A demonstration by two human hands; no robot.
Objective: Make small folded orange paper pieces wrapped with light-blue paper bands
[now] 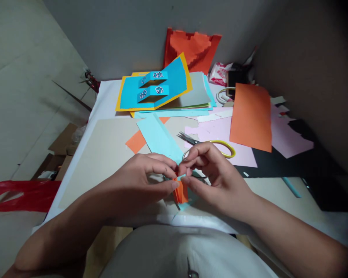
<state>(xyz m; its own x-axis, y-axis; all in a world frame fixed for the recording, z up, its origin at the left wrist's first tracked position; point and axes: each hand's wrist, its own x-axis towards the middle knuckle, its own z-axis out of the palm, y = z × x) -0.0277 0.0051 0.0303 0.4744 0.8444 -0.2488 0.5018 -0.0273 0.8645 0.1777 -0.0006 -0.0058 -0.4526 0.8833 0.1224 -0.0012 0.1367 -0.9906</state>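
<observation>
A pale shirt point(179, 251) fills the bottom centre of the frame, nearest the camera. Just above it, over the front edge of the bench point(84, 170), the folded orange paper point(181, 195) hangs at lower centre between the two hands, its layers standing slightly apart at the lower end. The left hand point(146, 175) has thumb and fingers brought together on its upper left edge. The right hand point(216, 175) bends thumb and fingertips close together at the upper right edge; whether they clamp the paper too, I cannot tell, since the fingers hide the spot.

To handle it well, the left pinch should be firm but light, close to the fold, so that the layers neither slide nor crumple. The right fingertips would do best to even up the edges first, then press along each crease from one end to the other. Small folds probably open again if let go too early.

The light blue strip point(160, 139) lies at centre, running down to the fingers, across an orange strip point(135, 142). The scissors point(195, 142) lie just beyond the right hand, so its knuckles should stay clear of them.
</observation>
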